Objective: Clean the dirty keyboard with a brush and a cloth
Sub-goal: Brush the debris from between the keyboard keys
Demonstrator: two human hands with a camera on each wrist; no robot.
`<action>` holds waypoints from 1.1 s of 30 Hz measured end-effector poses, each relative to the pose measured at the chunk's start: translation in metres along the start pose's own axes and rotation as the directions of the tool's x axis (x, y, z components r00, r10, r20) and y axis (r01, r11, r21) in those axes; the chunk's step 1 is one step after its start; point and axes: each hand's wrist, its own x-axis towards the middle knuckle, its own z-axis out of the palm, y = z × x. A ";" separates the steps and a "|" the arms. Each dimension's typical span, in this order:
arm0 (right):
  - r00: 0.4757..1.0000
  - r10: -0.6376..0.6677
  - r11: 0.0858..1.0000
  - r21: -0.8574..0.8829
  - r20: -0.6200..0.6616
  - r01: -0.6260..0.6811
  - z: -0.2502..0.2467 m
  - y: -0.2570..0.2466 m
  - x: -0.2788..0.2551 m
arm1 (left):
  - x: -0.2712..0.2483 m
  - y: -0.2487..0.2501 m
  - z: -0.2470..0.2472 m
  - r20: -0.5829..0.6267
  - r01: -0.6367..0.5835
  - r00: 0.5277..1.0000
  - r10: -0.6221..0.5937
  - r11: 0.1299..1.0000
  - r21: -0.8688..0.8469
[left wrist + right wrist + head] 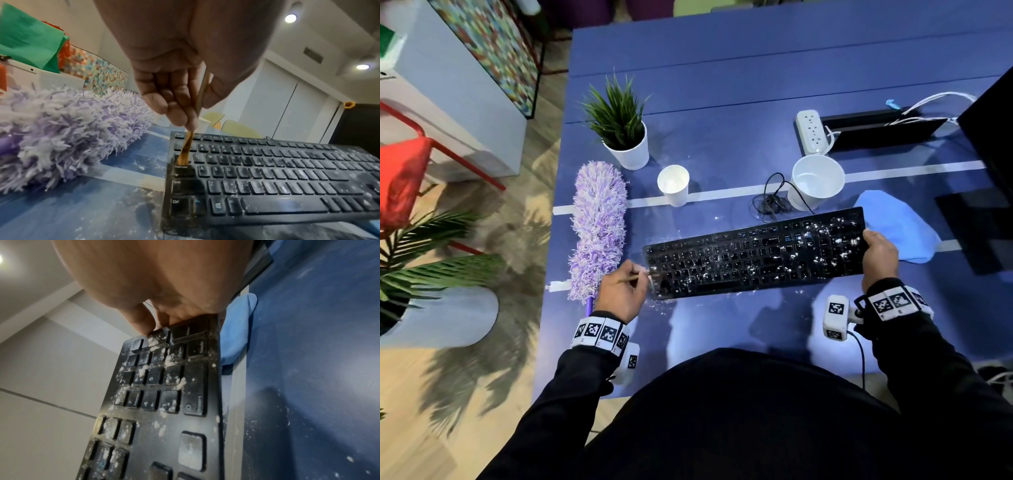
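Observation:
A black keyboard (756, 255) speckled with white powder lies on the blue table (722, 102). My left hand (625, 291) pinches a thin wooden brush (185, 149) whose orange bristles touch the keys at the keyboard's (267, 178) left end, near Caps Lock. At the right end, my right hand (878, 255) grips the keyboard's (164, 402) edge, thumb on top by the number pad. A blue cloth (897, 226) lies just behind that hand, partly hidden by the keyboard in the right wrist view (238, 331).
A purple fluffy duster (599, 229) lies left of the keyboard. Behind stand a small paper cup (674, 185), a bigger white cup (816, 181), a potted plant (621, 126), a coiled black cable (770, 202) and a power strip (812, 132). White powder dots the table.

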 end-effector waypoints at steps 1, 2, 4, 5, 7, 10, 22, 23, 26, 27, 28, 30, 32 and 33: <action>0.999 -0.034 0.998 -0.056 0.004 0.034 0.001 0.002 0.003 | 0.000 0.002 0.000 -0.021 -0.018 1.000 0.017 0.999 -0.033; 0.999 -0.033 0.995 -0.092 0.011 0.034 0.001 0.001 0.003 | 0.000 0.002 0.000 -0.016 -0.020 1.000 0.020 0.999 -0.040; 0.999 -0.029 0.994 -0.107 0.013 0.030 0.000 0.001 0.004 | -0.001 -0.002 0.003 0.061 0.006 0.998 -0.006 1.000 0.002; 0.999 -0.032 0.993 -0.115 0.008 0.033 0.001 0.001 0.003 | -0.002 -0.005 0.005 0.101 0.010 0.995 -0.013 1.000 0.022; 0.999 -0.030 0.991 -0.127 0.021 0.033 0.000 0.001 0.003 | -0.003 -0.010 0.007 0.100 -0.018 0.995 0.019 1.000 -0.012; 0.998 -0.050 0.994 -0.092 0.028 0.052 -0.001 0.001 0.004 | -0.002 -0.013 0.006 -0.004 -0.080 0.997 0.080 0.990 -0.116; 0.996 -0.066 0.997 -0.042 0.060 0.068 -0.002 0.003 0.005 | 0.004 -0.005 -0.005 -0.024 0.096 0.995 -0.094 0.974 0.204; 0.996 -0.065 0.996 -0.051 0.067 0.068 0.000 0.002 0.002 | 0.002 0.000 -0.005 -0.004 0.022 1.000 -0.022 0.991 0.135; 0.997 -0.068 0.994 -0.082 0.047 0.071 0.001 0.000 0.002 | 0.002 0.010 -0.002 0.067 -0.040 0.997 0.037 0.998 0.053; 0.997 -0.067 0.994 -0.088 0.046 0.071 0.000 0.000 0.003 | 0.004 0.008 0.000 0.066 -0.006 0.998 0.000 0.996 0.086; 0.997 -0.064 0.993 -0.094 0.043 0.068 0.000 0.001 0.005 | 0.007 0.005 0.000 0.041 0.038 0.998 -0.045 0.988 0.150; 0.998 -0.055 0.992 -0.116 0.044 0.060 -0.001 0.000 0.005 | 0.012 0.000 -0.002 -0.044 0.096 0.995 -0.088 0.971 0.219; 0.997 -0.058 0.991 -0.122 0.045 0.063 -0.002 0.000 0.005 | 0.014 0.004 -0.003 -0.095 0.040 0.995 -0.032 0.996 0.084; 0.997 -0.060 0.990 -0.123 0.044 0.065 -0.001 0.001 0.005 | 0.014 0.006 -0.003 -0.096 0.002 0.995 0.000 1.000 0.023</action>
